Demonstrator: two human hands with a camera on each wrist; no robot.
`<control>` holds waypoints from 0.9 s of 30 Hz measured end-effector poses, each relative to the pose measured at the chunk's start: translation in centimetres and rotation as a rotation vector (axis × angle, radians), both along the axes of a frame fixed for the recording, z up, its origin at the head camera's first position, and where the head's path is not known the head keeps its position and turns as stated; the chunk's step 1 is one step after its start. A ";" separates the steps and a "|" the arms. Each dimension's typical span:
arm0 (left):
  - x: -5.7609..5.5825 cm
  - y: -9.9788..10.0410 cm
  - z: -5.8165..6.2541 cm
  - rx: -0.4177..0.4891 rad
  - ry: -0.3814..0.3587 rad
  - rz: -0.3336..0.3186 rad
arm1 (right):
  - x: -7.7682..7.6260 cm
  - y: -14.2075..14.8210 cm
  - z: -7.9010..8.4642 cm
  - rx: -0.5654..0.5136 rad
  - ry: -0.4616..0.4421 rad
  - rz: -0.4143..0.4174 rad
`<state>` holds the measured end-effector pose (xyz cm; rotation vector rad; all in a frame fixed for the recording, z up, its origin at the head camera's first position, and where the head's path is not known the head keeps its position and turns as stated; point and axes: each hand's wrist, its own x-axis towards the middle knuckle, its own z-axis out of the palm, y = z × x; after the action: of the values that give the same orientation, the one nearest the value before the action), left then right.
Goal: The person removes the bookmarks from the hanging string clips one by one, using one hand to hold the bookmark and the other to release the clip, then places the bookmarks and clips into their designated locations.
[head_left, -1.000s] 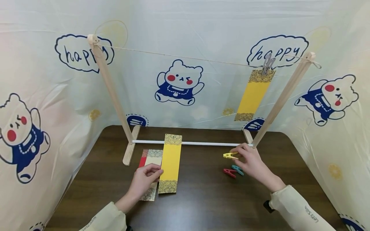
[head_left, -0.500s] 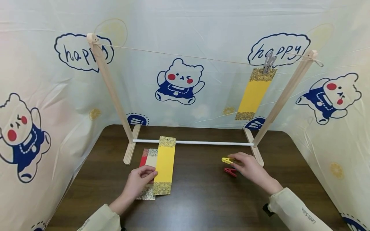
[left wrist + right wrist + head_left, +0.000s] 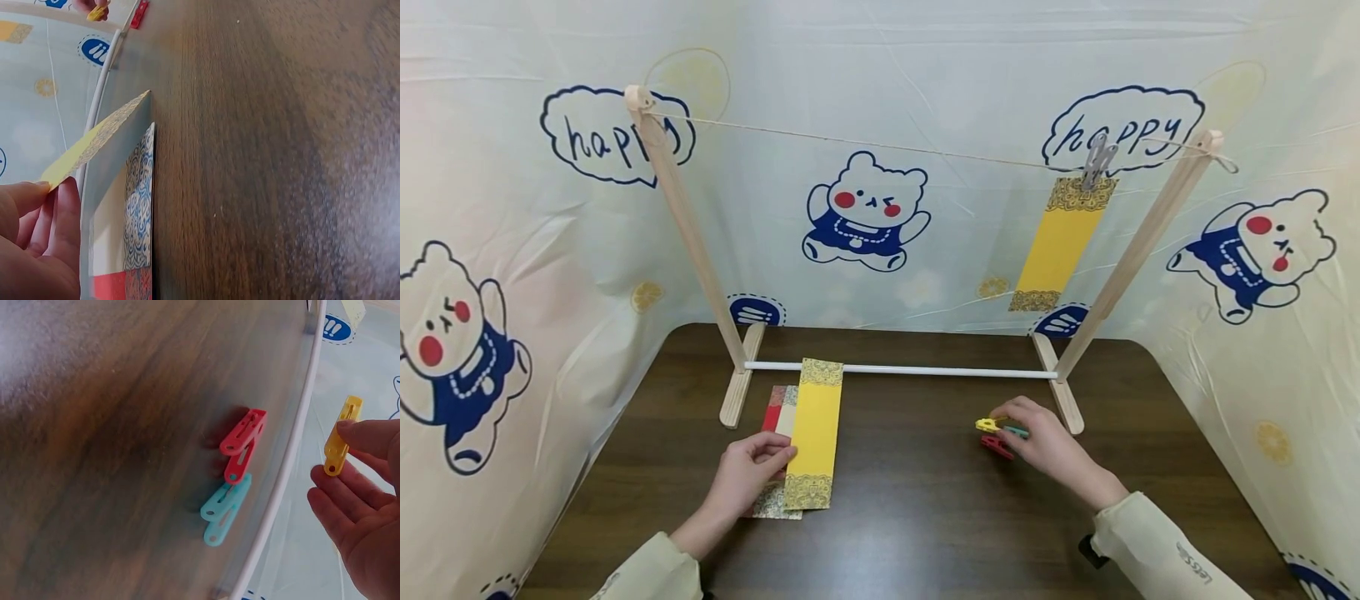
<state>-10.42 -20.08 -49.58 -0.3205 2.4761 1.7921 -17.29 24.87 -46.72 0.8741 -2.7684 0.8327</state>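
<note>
Between thumb and fingers my left hand point(image 3: 748, 467) pinches the left edge of a yellow paper strip point(image 3: 814, 433) with patterned gold bands at both ends. In the left wrist view the strip point(image 3: 94, 137) tilts above the other cards. A cream strip point(image 3: 111, 231) and a red strip point(image 3: 109, 284) lie partly beneath it on the table. My right hand point(image 3: 1037, 433) pinches a yellow clothespin point(image 3: 342, 434), held up off the table. Close by, a red clothespin point(image 3: 242, 437) and a teal clothespin point(image 3: 225, 506) lie on the wood, end to end.
A wooden stand with left post point(image 3: 688, 233) and right post point(image 3: 1138, 250) carries a cord point(image 3: 850, 143) across its top. From it hangs another yellow strip point(image 3: 1060, 246), clipped by grey clothespins point(image 3: 1099, 158). A white rod point(image 3: 947, 371) joins the stand's feet.
My left hand has moved left with the yellow strip, which now covers more of the cream one. My right hand has come slightly lower and nearer with the yellow clothespin.
</note>
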 end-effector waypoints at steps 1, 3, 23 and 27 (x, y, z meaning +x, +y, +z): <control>0.0 -0.1 0.0 -0.009 -0.005 -0.002 | 0.0 0.0 -0.1 -0.004 0.002 0.000; 0.0 -0.2 0.0 -0.024 -0.011 -0.010 | 0.1 0.0 -0.1 -0.007 -0.004 -0.008; 0.1 -1.2 -0.5 -0.114 -0.021 -0.039 | 0.4 -0.4 -0.9 -0.011 -0.087 -0.004; 0.0 -1.3 -0.6 -0.160 -0.008 -0.046 | 0.5 -0.7 -1.0 -0.013 -0.066 0.005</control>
<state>-10.44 -21.37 -50.14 -0.2765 2.6049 1.5760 -16.79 24.17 -47.67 0.8677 -2.8144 0.8953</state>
